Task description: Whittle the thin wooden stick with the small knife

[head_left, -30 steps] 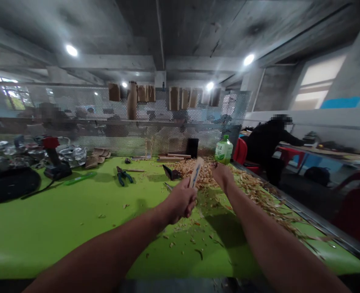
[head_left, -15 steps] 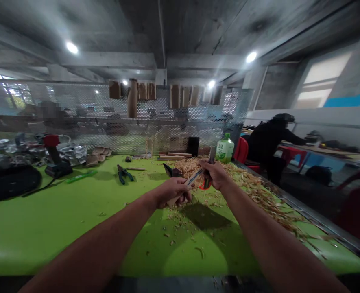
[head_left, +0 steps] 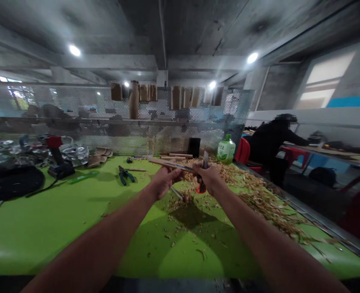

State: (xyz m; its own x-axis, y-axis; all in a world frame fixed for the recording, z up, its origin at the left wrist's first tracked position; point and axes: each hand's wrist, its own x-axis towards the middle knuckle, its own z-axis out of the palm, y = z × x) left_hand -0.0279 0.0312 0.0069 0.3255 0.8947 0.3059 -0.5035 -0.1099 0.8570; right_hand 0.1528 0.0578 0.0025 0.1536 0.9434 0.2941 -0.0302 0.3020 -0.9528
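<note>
A thin wooden strip (head_left: 164, 162) with a bluish mark slants between my two hands above the green table (head_left: 106, 228). My left hand (head_left: 165, 181) grips it near the middle, fingers closed. At its right end my right hand (head_left: 208, 176) is closed round the strip and also round a tool (head_left: 205, 156) with a pale upright blade and a red ring low down. Beneath my hands lie small wood chips (head_left: 187, 198), and a thin pale stick (head_left: 176, 193) pokes out beside them.
Pliers (head_left: 125, 176), a green cutter (head_left: 82, 178) and a power drill (head_left: 57, 156) lie left. A green bottle (head_left: 226, 149) stands behind shavings (head_left: 268, 203). At right, a person in black (head_left: 268, 140) leans over another table.
The strip has swung from steeply slanted to nearly level, its free end now pointing to the back left. My left hand has moved left and up; the tool's blade shows more clearly.
</note>
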